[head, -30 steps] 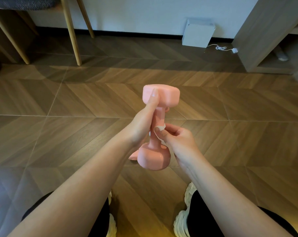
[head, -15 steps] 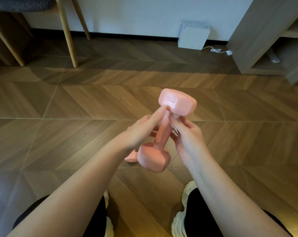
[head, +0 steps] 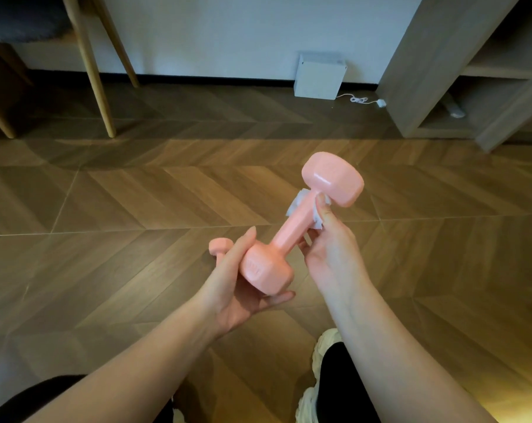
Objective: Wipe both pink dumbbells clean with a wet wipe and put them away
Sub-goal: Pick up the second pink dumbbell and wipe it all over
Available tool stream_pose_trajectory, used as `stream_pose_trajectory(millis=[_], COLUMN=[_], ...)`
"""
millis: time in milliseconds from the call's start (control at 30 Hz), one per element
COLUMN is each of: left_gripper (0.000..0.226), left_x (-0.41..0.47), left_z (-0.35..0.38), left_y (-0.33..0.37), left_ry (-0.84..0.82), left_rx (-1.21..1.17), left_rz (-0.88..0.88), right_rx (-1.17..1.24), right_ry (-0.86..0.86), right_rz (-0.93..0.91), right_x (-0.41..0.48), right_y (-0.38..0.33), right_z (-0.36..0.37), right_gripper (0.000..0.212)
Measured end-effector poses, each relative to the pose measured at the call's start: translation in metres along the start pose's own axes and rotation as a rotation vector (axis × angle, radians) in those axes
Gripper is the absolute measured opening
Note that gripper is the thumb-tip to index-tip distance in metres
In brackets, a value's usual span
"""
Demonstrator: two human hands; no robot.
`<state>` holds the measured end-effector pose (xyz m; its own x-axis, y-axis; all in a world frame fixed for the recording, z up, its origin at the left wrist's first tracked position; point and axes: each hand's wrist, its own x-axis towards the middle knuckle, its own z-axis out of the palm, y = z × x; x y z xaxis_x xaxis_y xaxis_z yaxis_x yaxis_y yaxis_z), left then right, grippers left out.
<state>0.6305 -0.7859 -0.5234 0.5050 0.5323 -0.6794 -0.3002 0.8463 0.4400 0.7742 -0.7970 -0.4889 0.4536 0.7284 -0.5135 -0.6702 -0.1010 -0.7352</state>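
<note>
Chevron-laid wooden floor [head: 136, 239] ran back to a white wall [head: 228, 32], where a square white box [head: 318, 77] stood against the dark skirting. Pale round chair legs [head: 90, 71] rose at far left, and a grey-brown shelf unit [head: 426, 56] stood at far right.

Above the floor, in mid-scene, a pink dumbbell [head: 289, 236] was held tilted, its far head up and to the right. It was smooth and slightly glossy, with blocky, round-edged heads on a straight bar. The left hand [head: 237, 297] cupped the near head, forefinger laid along one side and thumb under it. The right hand [head: 328, 248] pinched a white wet wipe [head: 295, 203] round the bar just below the far head, the crumpled edges showing on both sides. A second pink dumbbell [head: 219, 247] lay on the floor, mostly hidden behind the left hand. One chunky white shoe [head: 322, 346] showed near the right forearm.
</note>
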Motion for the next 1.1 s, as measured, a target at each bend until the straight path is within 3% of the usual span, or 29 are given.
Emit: stream_pose_trajectory(millis=[133, 267, 400, 500, 600, 667, 833, 967, 1033, 1100], left_gripper=[0.089, 0.053, 0.057, 0.039, 0.043, 0.045, 0.065, 0.058, 0.058, 0.057], left_x=[-0.003, -0.005, -0.005, -0.010, -0.012, -0.009, -0.008, -0.022, -0.022, -0.020], left_z=[0.006, 0.005, 0.006, 0.008, 0.009, 0.008, 0.012, 0.012, 0.010, 0.010], left_y=[0.001, 0.005, 0.009, 0.010, 0.012, 0.014, 0.027, 0.043, 0.043, 0.038], left_ry=[0.027, 0.047, 0.109, 0.141, 0.154, 0.130, -0.037, -0.157, -0.159, -0.085], left_rx=[-0.042, 0.070, 0.290, 0.576, 0.768, 0.739, 0.363, 0.201, 0.241, 0.370], left_rz=[-0.007, 0.046, 0.339, 0.620, 0.779, 0.715, 0.172, -0.159, -0.112, 0.123], right_rx=[-0.056, -0.089, -0.019, 0.110, 0.242, 0.283, 0.228, 0.187, 0.167, 0.166], right_ry=[-0.023, -0.007, 0.014, 0.032, 0.033, -0.003, -0.102, -0.129, -0.119, -0.081], right_rz=[-0.009, -0.022, 0.000, 0.077, 0.142, 0.141, 0.094, 0.065, 0.055, 0.048], right_x=[0.000, 0.002, 0.003, 0.000, -0.002, -0.003, -0.007, -0.007, -0.008, -0.008], right_y=[-0.004, -0.005, -0.007, -0.005, -0.005, -0.007, -0.014, -0.014, -0.014, -0.014], right_z=[0.000, -0.002, -0.002, -0.002, -0.003, -0.004, -0.006, -0.003, -0.001, 0.000], right_gripper=[0.020, 0.012, 0.023, 0.022, 0.032, 0.039, 0.049, 0.063, 0.069, 0.071])
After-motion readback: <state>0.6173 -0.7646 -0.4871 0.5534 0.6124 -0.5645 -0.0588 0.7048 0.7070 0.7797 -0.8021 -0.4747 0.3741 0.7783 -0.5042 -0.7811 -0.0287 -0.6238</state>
